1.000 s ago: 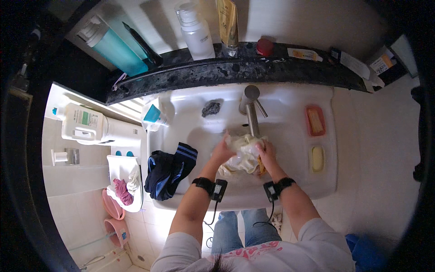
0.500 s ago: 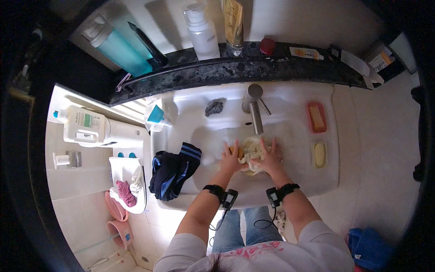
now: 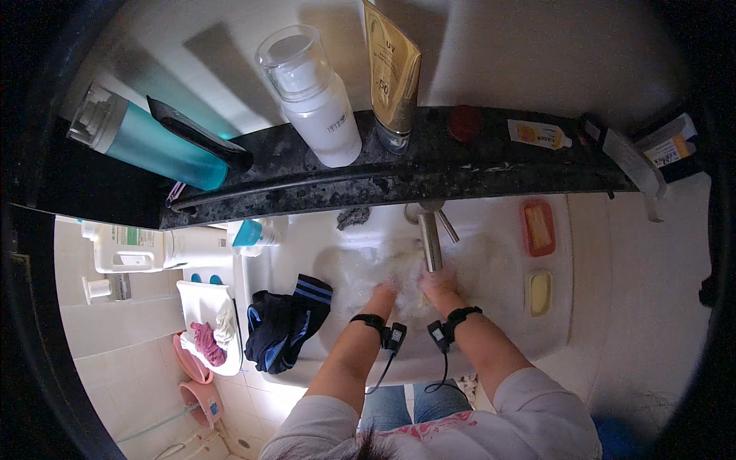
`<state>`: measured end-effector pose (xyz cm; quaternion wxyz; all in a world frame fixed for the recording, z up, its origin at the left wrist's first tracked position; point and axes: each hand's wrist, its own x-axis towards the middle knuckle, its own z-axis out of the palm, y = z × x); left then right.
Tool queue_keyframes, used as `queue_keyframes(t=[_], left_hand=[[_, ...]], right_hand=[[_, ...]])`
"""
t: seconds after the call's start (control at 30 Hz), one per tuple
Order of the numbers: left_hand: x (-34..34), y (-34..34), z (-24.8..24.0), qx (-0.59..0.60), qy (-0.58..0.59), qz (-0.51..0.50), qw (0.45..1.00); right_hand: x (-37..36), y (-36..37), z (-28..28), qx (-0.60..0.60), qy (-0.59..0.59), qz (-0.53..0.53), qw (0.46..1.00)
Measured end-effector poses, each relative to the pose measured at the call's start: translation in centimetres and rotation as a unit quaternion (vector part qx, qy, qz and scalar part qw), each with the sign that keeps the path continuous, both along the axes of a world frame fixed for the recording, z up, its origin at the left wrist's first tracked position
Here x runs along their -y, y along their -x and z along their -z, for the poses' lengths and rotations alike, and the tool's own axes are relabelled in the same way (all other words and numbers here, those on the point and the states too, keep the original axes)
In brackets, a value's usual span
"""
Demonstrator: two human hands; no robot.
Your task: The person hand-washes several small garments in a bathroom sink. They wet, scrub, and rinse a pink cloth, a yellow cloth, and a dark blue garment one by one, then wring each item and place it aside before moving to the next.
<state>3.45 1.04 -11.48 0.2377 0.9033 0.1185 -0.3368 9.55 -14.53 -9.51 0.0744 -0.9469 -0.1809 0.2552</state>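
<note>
Both my forearms reach down into a white sink (image 3: 506,330) of cloudy, sudsy water. My left hand (image 3: 386,294) is lowered left of centre, its fingers lost in the water and foam. Just under the spout of the metal faucet (image 3: 432,244) is my right hand (image 3: 438,285), with its fingertips hidden too. Between the hands, a pale patch of cream cloth (image 3: 421,302) shows faintly; most of it is covered. Whether either hand grips the cloth does not show. A navy garment with blue stripes (image 3: 280,326) lies bunched over the sink's left side.
A dark stone shelf (image 3: 429,175) crosses above the sink, holding a white pump bottle (image 3: 322,115), a gold tube (image 3: 392,77) and a teal bottle (image 3: 161,142). On the right ledge sit a red dish (image 3: 538,228) and yellow soap (image 3: 540,293). A grey scrubber (image 3: 353,218) lies behind.
My view has tipped, so the shelf looms larger and lower. My spread fingers have gone down into the water, hands closer together, and the cream cloth is now mostly hidden.
</note>
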Motion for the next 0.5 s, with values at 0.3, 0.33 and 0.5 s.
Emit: queue_keyframes(t=[0.3,0.33,0.5], left_hand=[[-1.7,-0.4,-4.0,0.060,-0.007,-0.079,0.995],[-1.8,0.2,-5.2,0.089,0.005,-0.107,0.990],[-1.8,4.0,-12.2,0.200,0.087,-0.170,0.961]], right_hand=[[-1.5,-2.2,-4.1,-0.035,-0.201,0.166,0.965],[-0.9,-2.2,-4.6,-0.063,-0.252,0.177,0.949],[1.6,1.5,-7.3,-0.076,-0.386,0.276,0.877]])
